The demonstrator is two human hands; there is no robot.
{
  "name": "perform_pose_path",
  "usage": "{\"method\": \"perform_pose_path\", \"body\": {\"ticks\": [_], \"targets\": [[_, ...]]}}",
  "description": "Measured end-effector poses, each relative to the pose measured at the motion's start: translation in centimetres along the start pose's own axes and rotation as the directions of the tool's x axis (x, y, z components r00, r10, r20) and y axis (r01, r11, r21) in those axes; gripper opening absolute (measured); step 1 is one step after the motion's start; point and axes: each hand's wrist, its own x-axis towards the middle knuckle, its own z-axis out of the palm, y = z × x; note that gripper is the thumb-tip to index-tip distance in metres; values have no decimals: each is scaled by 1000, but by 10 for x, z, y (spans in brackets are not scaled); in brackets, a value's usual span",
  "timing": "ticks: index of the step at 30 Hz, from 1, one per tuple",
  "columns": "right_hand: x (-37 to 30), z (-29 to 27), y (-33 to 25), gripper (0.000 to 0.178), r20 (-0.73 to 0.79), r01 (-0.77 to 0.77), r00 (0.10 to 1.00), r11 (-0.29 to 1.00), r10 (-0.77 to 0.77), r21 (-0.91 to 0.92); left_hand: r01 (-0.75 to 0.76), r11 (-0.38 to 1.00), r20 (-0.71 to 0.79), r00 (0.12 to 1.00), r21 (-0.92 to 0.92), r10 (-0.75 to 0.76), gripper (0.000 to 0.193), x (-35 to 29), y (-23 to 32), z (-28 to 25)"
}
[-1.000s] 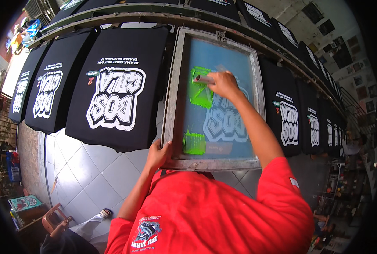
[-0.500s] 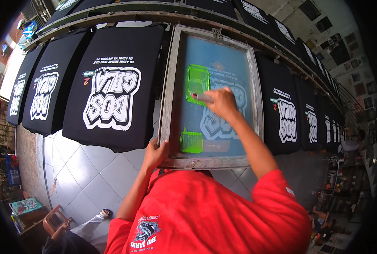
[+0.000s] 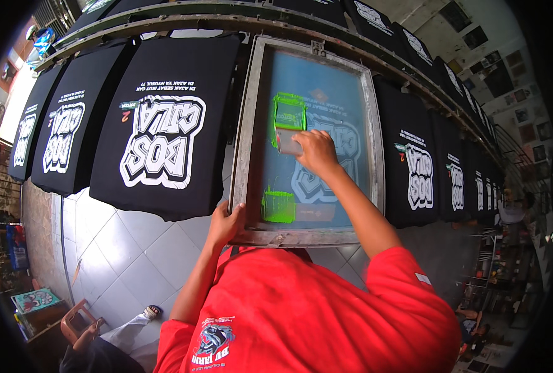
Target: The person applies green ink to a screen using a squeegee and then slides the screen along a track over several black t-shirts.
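Observation:
A silkscreen frame [image 3: 251, 124] with worn metal-grey edges and a blue mesh [image 3: 351, 81] lies in front of me. My right hand [image 3: 318, 151] is closed around a small flat squeegee [image 3: 287, 142], which rests on the mesh at the lower edge of a bright green ink outline [image 3: 289, 99]. Lower on the mesh is a second patch of green ink [image 3: 278, 207]. My left hand [image 3: 228, 222] grips the frame's near left corner, the thumb on top and the other fingers partly hidden. Faint pale lettering shows through the mesh.
Black printed T-shirts [image 3: 217, 74] lie on boards in a row to the left, with more black shirts [image 3: 401, 105] to the right. A metal rail [image 3: 183, 23] runs along the far side. At lower left, a person's leg [image 3: 124, 326] shows beside a brown chair [image 3: 77, 320].
My right hand has turned the squeegee so its broad face shows, slightly nearer me. The upper green patch has thinned inside, leaving mostly an outline. My left hand stays on the frame.

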Motion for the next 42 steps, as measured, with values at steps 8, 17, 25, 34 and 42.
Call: {"method": "perform_pose_path", "body": {"ticks": [8,17,25,34,42], "targets": [[57,-33,24,27,15,-144,989,988,145,-63,47,997,25,999,-57,-46,32,-4,18,0],[-6,19,1,28,-114,-18,993,1000,16,-21,81,991,30,997,-104,-78,29,-7,21,-1],[64,-26,37,25,-30,-84,996,992,82,-99,103,989,38,994,-104,-99,29,-3,12,2],[28,13,21,25,-18,2,1000,997,-3,-81,18,1000,-40,999,-15,-18,37,2,-13,3],[0,-50,10,26,155,-353,934,892,321,283,95,986,36,995,-136,-91,40,-5,14,1]]}}
